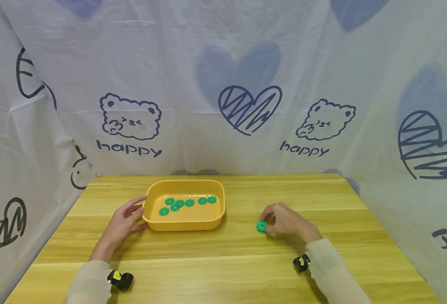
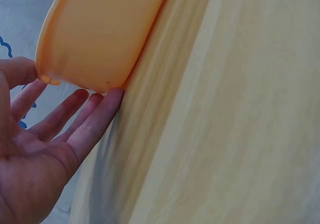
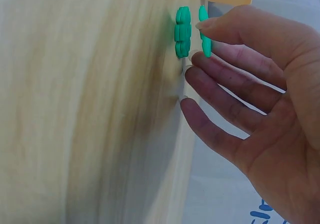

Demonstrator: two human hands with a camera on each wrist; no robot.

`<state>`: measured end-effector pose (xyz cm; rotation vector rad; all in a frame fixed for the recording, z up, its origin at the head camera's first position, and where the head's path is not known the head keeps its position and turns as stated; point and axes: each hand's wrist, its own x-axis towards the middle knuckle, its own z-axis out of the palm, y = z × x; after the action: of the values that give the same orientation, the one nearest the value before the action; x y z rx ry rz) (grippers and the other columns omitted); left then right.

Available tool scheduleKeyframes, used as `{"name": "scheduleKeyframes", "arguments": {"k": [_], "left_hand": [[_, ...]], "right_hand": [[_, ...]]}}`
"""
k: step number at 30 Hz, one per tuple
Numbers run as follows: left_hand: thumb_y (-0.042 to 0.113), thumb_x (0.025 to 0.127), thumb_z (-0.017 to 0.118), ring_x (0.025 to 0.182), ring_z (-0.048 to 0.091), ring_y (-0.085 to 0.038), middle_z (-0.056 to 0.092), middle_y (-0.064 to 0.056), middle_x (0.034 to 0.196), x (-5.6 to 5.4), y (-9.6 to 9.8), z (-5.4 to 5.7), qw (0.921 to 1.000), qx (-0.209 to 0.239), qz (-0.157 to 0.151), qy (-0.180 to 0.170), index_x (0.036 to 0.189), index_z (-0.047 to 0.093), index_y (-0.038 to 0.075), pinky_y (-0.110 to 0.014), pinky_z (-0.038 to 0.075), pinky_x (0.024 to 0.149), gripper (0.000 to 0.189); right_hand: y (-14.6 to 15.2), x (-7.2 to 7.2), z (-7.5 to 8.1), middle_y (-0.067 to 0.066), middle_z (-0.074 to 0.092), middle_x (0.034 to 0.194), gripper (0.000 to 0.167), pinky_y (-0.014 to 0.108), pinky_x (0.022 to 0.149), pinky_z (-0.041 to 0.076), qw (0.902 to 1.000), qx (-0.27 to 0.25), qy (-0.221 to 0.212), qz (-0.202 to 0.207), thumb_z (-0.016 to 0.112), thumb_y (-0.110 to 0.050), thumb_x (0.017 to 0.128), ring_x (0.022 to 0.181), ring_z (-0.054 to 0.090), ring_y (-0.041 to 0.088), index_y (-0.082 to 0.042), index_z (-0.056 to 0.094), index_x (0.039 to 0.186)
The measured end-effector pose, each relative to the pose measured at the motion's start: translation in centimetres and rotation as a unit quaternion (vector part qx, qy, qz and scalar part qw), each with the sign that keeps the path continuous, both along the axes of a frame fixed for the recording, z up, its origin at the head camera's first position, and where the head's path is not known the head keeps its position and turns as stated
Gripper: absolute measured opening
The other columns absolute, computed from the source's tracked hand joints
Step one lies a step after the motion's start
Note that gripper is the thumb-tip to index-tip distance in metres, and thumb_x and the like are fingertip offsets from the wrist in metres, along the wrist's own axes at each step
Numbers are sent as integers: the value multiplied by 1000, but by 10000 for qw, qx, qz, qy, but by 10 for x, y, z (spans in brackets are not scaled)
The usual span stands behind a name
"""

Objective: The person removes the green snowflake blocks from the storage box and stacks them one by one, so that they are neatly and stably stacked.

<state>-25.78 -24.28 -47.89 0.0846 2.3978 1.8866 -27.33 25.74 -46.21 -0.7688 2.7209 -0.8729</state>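
Observation:
A yellow plastic basin point(image 1: 185, 226) stands left of centre on the table, with several green notched plastic discs point(image 1: 190, 203) on its floor. My left hand point(image 1: 122, 221) touches the basin's left end. In the left wrist view its thumb is at the rim and the other fingers, fairly straight, lie against the outer wall. To the right of the basin, my right hand point(image 1: 284, 219) pinches a green notched disc point(image 3: 205, 32) between thumb and fingers. Just below that disc, a small stack of like green discs point(image 3: 183, 32) lies on the table, a narrow gap between them.
The wood-grain table point(image 1: 223, 274) reaches back to a white cloth point(image 1: 193, 126) printed with hearts and bears, which also hangs at both sides. A small black camera point(image 1: 120, 280) sits at the left wrist, and another black camera point(image 1: 301, 262) at the right.

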Motion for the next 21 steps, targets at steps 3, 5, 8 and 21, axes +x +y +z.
{"name": "scheduleKeyframes", "arguments": {"k": [3, 5, 8, 21], "left_hand": [[23, 111, 48, 124, 60, -28, 42, -31, 154, 0, 0, -1, 10000, -5, -1, -4, 160, 34, 7, -40, 65, 91, 54], [23, 111, 48, 124, 60, -28, 41, -31, 154, 0, 0, -1, 10000, -7, -1, -13, 160, 34, 7, -40, 65, 91, 54], [23, 111, 48, 125, 59, -29, 41, -31, 154, 0, 0, -1, 10000, -1, -4, -25, 160, 33, 7, -40, 65, 92, 54], [24, 111, 48, 127, 58, -30, 40, -31, 155, -2, 0, -2, 10000, -23, 16, -77, 161, 33, 9, -40, 65, 93, 54]], "right_hand": [[1, -1, -1, 1, 75, 99, 18, 30, 84, 64, 10000, -24, 26, 77, 81, -8, 83, 92, 70, 15, -7, 76, 100], [1, -1, -2, 1, 75, 98, 17, 30, 83, 65, 9999, -52, 24, 123, 81, -7, 83, 91, 70, 15, -7, 77, 99], [1, -2, -3, 1, 75, 97, 17, 31, 83, 65, 9998, -71, 31, 173, 81, -6, 82, 91, 70, 15, -7, 77, 99], [1, -4, -4, -1, 75, 99, 17, 31, 82, 64, 9990, -3, 219, 384, 81, -4, 82, 90, 69, 14, -10, 79, 98]]}}
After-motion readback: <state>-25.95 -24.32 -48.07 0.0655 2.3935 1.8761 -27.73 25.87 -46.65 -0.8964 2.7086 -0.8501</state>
